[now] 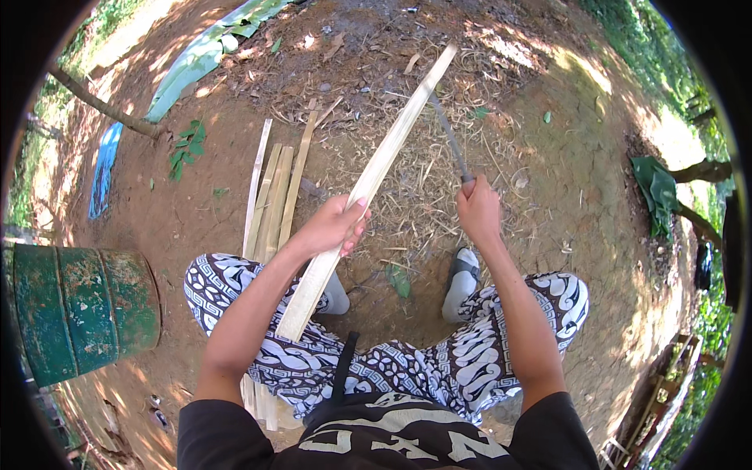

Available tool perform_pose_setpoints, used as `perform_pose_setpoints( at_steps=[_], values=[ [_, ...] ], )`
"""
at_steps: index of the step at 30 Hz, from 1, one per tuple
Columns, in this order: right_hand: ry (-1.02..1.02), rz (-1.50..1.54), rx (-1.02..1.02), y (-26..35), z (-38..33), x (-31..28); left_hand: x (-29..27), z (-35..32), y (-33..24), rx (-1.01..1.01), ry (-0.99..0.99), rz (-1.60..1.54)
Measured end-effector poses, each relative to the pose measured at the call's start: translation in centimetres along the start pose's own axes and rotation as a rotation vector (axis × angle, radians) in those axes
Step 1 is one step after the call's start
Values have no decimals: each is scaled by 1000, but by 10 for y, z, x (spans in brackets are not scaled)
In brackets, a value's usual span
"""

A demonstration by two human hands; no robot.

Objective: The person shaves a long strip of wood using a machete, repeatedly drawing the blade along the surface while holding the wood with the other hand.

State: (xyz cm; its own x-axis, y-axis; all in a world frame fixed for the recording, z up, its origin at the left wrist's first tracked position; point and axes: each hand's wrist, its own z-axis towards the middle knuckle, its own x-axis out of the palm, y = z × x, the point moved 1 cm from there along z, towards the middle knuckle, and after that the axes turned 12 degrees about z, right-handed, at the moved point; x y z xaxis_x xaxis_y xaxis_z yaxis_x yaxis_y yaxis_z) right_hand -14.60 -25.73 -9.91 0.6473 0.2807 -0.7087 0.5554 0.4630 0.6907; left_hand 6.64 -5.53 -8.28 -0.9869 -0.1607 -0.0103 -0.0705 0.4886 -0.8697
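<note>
My left hand grips a long pale bamboo strip near its middle; the strip runs from my left knee up and to the right over the dirt. My right hand is closed around the handle of a long dark-bladed knife. The blade slants up to the left, and its tip meets the strip's edge near the far end. I sit with patterned trousers and both feet on the ground.
Several split bamboo strips lie on the dirt to my left. A rusty green drum lies at far left. Bamboo shavings cover the ground ahead. A banana leaf lies at top left, green cloth at right.
</note>
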Motion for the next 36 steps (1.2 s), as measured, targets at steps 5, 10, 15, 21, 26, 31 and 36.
perform_pose_setpoints(
  at_steps=[5,10,15,21,26,31,36],
  values=[
    [-27,764,379,2,16,-15,4,-5,-24,124,-3,215],
    [-1,787,354,39,12,-57,-15,6,-25,225,-129,408],
    [45,526,265,37,-6,-53,-42,8,-32,452,-289,699],
    [-154,1101,268,61,1,-39,-42,-2,-40,601,-312,968],
    [-143,1311,200,51,17,-54,-33,-9,-52,718,-310,1109],
    [-126,1364,260,62,14,-46,-21,3,-51,905,-676,1291],
    [-17,1210,280,62,7,-35,-11,17,-54,636,-746,1188]
  ],
)
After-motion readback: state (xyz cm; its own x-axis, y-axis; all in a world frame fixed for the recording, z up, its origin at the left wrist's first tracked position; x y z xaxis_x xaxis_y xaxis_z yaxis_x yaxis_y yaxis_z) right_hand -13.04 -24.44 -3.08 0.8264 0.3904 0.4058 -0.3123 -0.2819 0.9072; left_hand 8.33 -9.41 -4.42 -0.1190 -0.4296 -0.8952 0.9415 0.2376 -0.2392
